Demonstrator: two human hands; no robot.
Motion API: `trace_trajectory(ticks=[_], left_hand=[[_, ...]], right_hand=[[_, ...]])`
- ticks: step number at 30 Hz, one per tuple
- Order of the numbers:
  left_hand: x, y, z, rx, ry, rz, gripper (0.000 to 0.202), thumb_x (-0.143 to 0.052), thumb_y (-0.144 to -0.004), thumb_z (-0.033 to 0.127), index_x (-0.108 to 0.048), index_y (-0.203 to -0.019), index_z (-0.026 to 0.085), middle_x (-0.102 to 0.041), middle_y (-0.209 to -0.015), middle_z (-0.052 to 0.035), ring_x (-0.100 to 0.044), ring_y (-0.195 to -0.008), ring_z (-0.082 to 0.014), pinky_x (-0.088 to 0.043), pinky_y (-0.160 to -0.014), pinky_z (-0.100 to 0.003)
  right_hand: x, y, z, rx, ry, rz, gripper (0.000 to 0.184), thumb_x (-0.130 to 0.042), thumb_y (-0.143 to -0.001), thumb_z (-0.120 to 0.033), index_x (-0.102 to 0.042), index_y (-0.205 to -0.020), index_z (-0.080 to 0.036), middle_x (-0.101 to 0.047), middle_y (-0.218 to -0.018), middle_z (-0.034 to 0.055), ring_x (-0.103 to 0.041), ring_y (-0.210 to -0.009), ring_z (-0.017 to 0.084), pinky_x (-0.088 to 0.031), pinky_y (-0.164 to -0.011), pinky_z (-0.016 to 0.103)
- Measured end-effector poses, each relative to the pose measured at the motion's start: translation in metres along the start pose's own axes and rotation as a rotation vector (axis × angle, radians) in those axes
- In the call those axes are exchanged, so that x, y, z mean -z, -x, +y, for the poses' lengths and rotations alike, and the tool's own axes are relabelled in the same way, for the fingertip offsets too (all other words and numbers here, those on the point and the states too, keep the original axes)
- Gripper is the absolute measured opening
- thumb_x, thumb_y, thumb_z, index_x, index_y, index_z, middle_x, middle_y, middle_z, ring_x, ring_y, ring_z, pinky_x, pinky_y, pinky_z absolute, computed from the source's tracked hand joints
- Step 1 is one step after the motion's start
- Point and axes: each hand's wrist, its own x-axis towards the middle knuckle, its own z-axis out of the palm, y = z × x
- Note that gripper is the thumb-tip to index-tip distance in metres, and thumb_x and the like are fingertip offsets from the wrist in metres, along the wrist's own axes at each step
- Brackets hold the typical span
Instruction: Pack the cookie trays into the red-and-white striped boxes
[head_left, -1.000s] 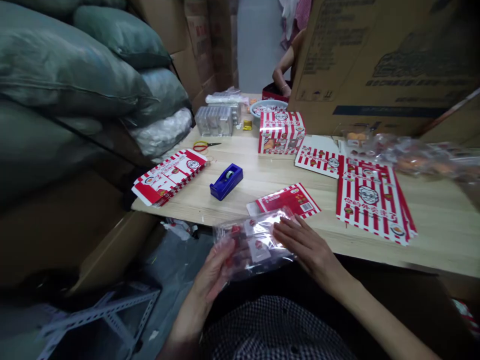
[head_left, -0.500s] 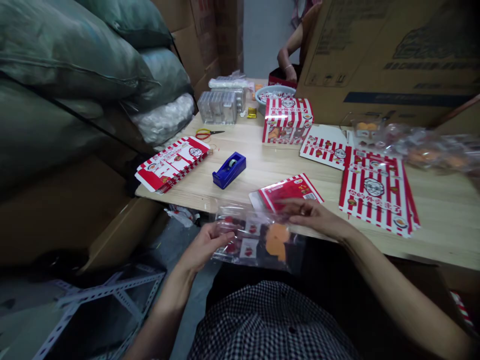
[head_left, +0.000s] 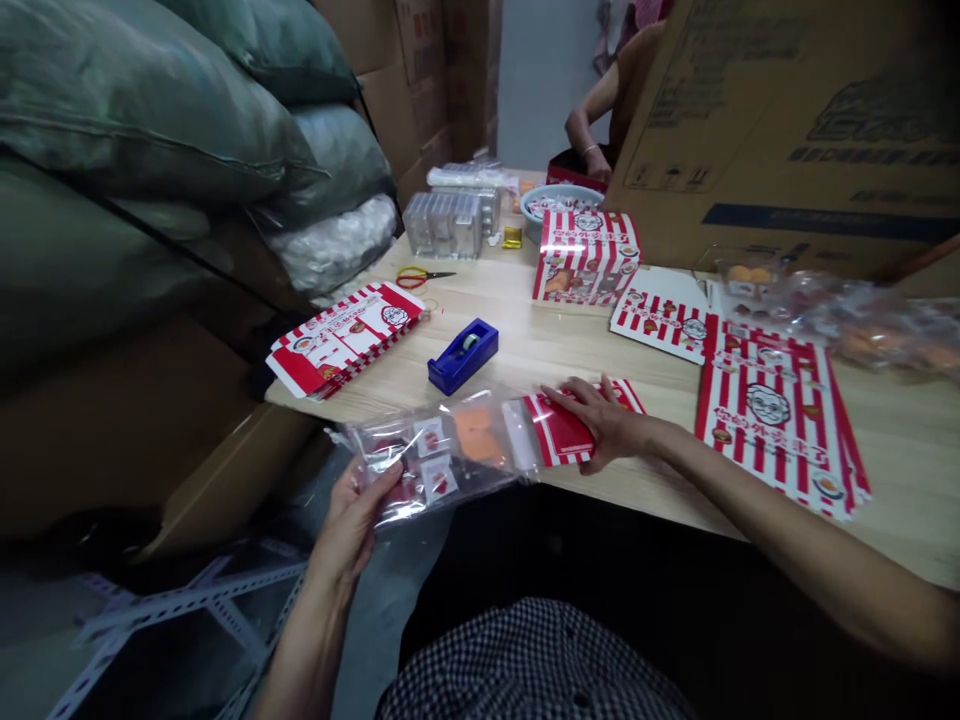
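In my left hand (head_left: 360, 505) a clear plastic bag (head_left: 487, 482) is pinched at its left end, thumb on top. Inside it show orange pieces (head_left: 478, 432), small white packets (head_left: 436, 460) with red prints, and dark red items. My right hand (head_left: 600, 420) spans a flat red-and-white striped carton (head_left: 556, 430) at the table's front edge, fingers across its top and thumb at the near edge. The carton's white flap (head_left: 520, 437) meets the bag's right end; whether it lies under or inside the plastic I cannot tell.
A blue tape dispenser (head_left: 463, 357), scissors (head_left: 424, 276) and stacked flat cartons (head_left: 345, 335) lie left. Behind stand clear plastic boxes (head_left: 442, 225), a bowl (head_left: 559, 195) and an assembled carton (head_left: 587, 258). More cartons (head_left: 772, 420) and filled bags (head_left: 870, 315) are right. A co-worker's arm (head_left: 592, 120) is beyond.
My left hand has moved left with the bag, which now stretches out flatter and tilts up to the right. My right hand has left the bag and come down over the carton.
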Motion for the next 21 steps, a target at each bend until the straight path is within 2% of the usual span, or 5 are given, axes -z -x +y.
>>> trace_trajectory(ticks=[2, 4, 9, 16, 21], left_hand=[[0.001, -0.011, 0.001, 0.103, -0.044, -0.081, 0.065, -0.088, -0.067, 0.022, -0.059, -0.125, 0.017, -0.078, -0.089, -0.0068, -0.075, -0.068, -0.0196, -0.062, -0.066, -0.027], [0.005, -0.024, 0.003, 0.180, -0.080, -0.159, 0.062, -0.087, -0.067, 0.019, -0.060, -0.123, 0.016, -0.077, -0.093, -0.0087, -0.075, -0.068, -0.0196, -0.063, -0.066, -0.029], [0.003, -0.051, 0.005, 0.219, -0.142, -0.334, 0.049, -0.085, -0.069, 0.018, -0.064, -0.113, 0.015, -0.075, -0.096, -0.0075, -0.074, -0.072, -0.0171, -0.061, -0.067, -0.027], [-0.017, -0.054, -0.019, -0.018, -0.084, -0.178, 0.051, -0.086, -0.066, 0.024, -0.064, -0.110, 0.013, -0.073, -0.092, -0.0053, -0.070, -0.070, -0.0147, -0.060, -0.064, -0.025], [-0.028, -0.041, -0.036, -0.154, -0.103, -0.089, 0.057, -0.085, -0.068, 0.031, -0.062, -0.118, 0.017, -0.072, -0.104, -0.0051, -0.067, -0.070, -0.0128, -0.057, -0.060, -0.023]], right_hand=[[-0.003, 0.007, -0.005, 0.026, 0.003, 0.026, 0.139, -0.089, -0.051, -0.040, -0.005, -0.161, -0.027, -0.030, -0.155, 0.0199, -0.020, -0.147, 0.046, 0.006, -0.115, 0.069], [-0.007, 0.015, -0.009, 0.066, 0.005, 0.037, 0.142, -0.091, -0.048, -0.041, -0.006, -0.161, -0.027, -0.031, -0.153, 0.0202, -0.024, -0.146, 0.046, 0.002, -0.117, 0.068], [-0.014, 0.029, -0.020, 0.109, -0.011, 0.052, 0.143, -0.092, -0.049, -0.044, -0.004, -0.161, -0.030, -0.032, -0.153, 0.0185, -0.024, -0.145, 0.045, -0.003, -0.117, 0.067], [-0.029, 0.040, -0.028, 0.104, -0.057, 0.108, 0.133, -0.087, -0.058, -0.050, -0.005, -0.160, -0.031, -0.028, -0.156, 0.0169, -0.022, -0.147, 0.043, -0.006, -0.119, 0.066], [-0.035, 0.041, -0.038, 0.046, 0.000, 0.186, 0.122, -0.084, -0.062, -0.048, -0.014, -0.160, -0.029, -0.031, -0.151, 0.0167, -0.027, -0.143, 0.044, -0.009, -0.119, 0.064]])
